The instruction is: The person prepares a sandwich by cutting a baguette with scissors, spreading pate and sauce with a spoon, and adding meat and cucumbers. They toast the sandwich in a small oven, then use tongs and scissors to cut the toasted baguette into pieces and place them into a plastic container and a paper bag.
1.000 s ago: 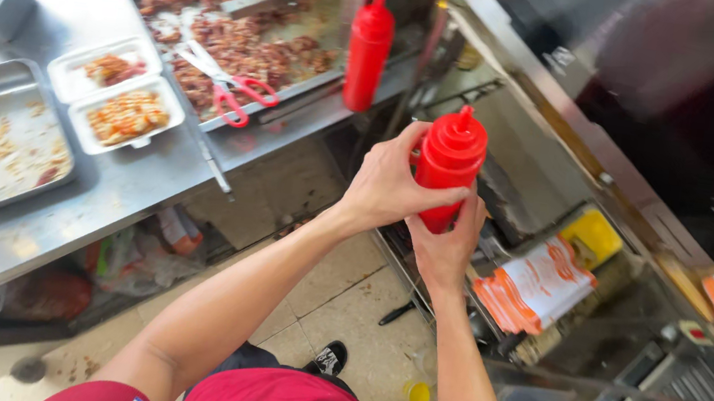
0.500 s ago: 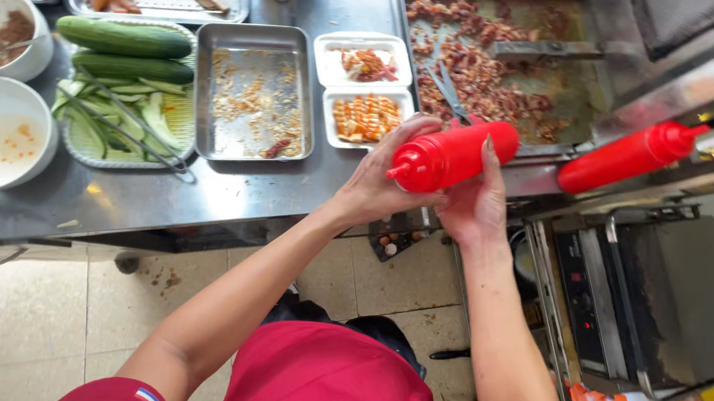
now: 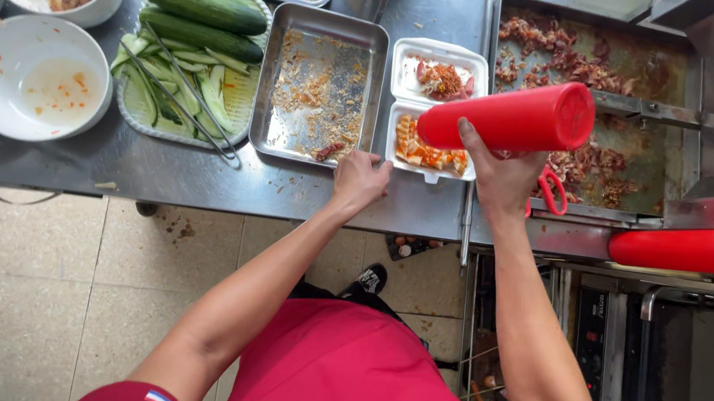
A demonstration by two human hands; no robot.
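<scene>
Right hand (image 3: 500, 175) is holding a red squeeze bottle (image 3: 507, 119) sideways, grip closing around its lower end, the bottle hanging over the white foam container (image 3: 434, 110) near the desk's (image 3: 195, 175) front edge. Left hand (image 3: 360, 180) is resting half-curled on the front edge, fingertips touching the container's near corner, holding nothing.

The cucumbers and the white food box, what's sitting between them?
A shallow metal tray with crumbs, seen from the head camera, sits between the cucumbers and white foam box.
</scene>
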